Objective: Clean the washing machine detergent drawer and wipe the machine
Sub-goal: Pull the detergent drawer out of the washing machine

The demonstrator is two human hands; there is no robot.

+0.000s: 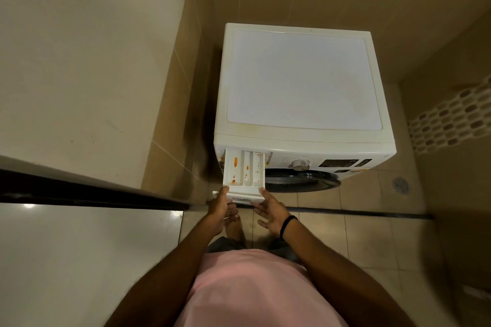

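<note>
Left hand (221,211): gripped the drawer front's left end, thumb on top.
Right hand (269,211): thumb touched the front's right corner, fingers loosely spread below.
Detergent drawer (243,176): stood pulled out, orange stains (235,162) inside.
Washing machine (303,79): white, just beyond; the drawer jutted from its upper left front.

Orange stains are seen in the white drawer (243,170); the washer (303,79) is white, its door (300,180) black, the shirt (255,289) pink.
</note>
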